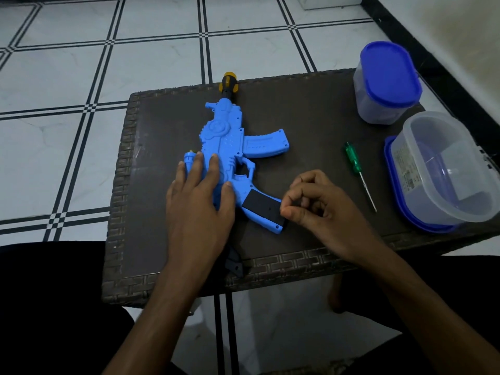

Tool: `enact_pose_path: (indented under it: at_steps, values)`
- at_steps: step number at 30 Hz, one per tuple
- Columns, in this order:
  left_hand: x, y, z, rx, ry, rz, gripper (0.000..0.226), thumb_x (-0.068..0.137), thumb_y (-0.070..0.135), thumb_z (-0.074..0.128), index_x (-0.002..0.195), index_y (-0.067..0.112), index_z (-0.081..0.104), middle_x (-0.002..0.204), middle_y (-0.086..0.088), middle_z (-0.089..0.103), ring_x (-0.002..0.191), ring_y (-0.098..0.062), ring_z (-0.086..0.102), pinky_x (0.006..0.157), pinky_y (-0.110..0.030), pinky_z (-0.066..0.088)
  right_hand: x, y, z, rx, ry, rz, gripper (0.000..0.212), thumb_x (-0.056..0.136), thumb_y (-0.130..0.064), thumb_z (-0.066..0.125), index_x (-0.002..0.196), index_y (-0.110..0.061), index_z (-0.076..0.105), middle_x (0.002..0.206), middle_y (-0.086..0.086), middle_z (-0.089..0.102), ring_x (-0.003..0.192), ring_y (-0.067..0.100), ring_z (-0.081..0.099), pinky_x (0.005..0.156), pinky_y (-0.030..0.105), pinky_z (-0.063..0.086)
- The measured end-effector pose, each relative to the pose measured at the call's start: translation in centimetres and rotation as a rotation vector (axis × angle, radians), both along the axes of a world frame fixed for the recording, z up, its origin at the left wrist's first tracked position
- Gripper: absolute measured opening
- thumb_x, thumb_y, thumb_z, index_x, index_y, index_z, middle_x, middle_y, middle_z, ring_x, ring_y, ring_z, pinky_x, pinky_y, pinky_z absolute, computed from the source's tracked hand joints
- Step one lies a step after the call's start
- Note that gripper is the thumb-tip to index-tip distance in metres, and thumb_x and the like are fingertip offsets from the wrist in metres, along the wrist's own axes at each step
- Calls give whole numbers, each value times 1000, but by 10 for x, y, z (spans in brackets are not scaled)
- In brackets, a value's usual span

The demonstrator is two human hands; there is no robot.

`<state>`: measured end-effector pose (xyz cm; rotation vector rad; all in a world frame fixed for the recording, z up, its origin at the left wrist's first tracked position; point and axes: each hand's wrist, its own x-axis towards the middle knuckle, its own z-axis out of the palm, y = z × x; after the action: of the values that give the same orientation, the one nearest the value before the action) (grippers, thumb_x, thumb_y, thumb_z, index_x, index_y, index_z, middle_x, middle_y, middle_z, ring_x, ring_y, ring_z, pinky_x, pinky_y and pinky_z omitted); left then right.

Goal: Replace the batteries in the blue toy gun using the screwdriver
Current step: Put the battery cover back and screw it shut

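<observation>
Pressing flat, your left hand (198,190) pins the gun (230,147); your right hand (311,201), fingers curled, holds nothing visible beside its grip. Screwdriver (358,171) lies at three o'clock.

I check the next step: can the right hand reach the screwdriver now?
Probably yes. The right hand holds nothing, and the screwdriver lies free on the table just beside it, with nothing between.

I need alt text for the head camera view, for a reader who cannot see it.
A blue toy gun lies flat on a dark table; the left hand presses on its body, while the right hand, fingers curled, is at the black panel on the grip. A green screwdriver lies untouched to the right, beside two plastic containers.
</observation>
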<state>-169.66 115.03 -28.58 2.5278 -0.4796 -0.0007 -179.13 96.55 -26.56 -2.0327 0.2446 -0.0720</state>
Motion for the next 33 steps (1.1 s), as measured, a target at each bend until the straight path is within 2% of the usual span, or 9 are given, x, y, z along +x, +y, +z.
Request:
enact_pose_path:
  at_steps: [10, 12, 14, 17, 19, 27, 33]
  values:
    - [1, 0, 0, -1, -4, 0, 52, 98, 36, 45, 149, 24, 38, 161, -1, 27, 150, -27, 14, 119, -49, 22, -1, 2, -2, 47, -11, 36, 11, 82, -1, 75, 81, -11, 71, 107, 12, 54, 77, 12, 45, 68, 10, 39]
    - [1, 0, 0, -2, -6, -1, 52, 99, 35, 46, 149, 24, 38, 161, -2, 27, 150, -27, 14, 119, -48, 22, -1, 0, -2, 36, -14, 53, 10, 82, -2, 75, 81, -12, 71, 106, 10, 55, 77, 12, 46, 67, 13, 40]
    - [0, 0, 0, -4, -3, -3, 52, 99, 35, 46, 149, 24, 38, 161, -2, 27, 150, -27, 14, 119, -49, 22, -1, -2, -3, 38, -14, 73, 11, 83, -2, 74, 80, -12, 70, 105, 10, 56, 77, 14, 48, 67, 23, 42]
    - [0, 0, 0, -9, 1, -1, 52, 99, 35, 46, 149, 25, 38, 161, -1, 27, 151, -26, 13, 119, -49, 22, -2, -6, -4, 12, -21, 103, 11, 85, 1, 71, 80, -9, 68, 103, 9, 56, 81, 25, 53, 70, 35, 45]
    - [0, 0, 0, -9, 0, -1, 52, 99, 35, 46, 149, 24, 38, 161, -1, 27, 151, -26, 13, 119, -49, 22, -1, -6, -5, -12, -27, 118, 10, 86, 3, 69, 82, -6, 66, 102, 9, 57, 84, 28, 54, 73, 36, 46]
    - [0, 0, 1, -14, 0, -1, 52, 98, 33, 47, 148, 23, 39, 161, -2, 27, 150, -27, 14, 119, -49, 22, -1, -7, -4, -34, -16, 124, 11, 87, 2, 67, 83, -7, 65, 103, 9, 57, 85, 24, 55, 75, 33, 46]
    - [0, 0, 1, -14, 2, 1, 52, 98, 34, 47, 148, 23, 39, 160, -2, 28, 150, -28, 15, 119, -49, 21, -1, -7, -2, -54, -37, 113, 10, 86, -2, 70, 82, -10, 67, 102, 6, 59, 82, 23, 56, 74, 41, 49]
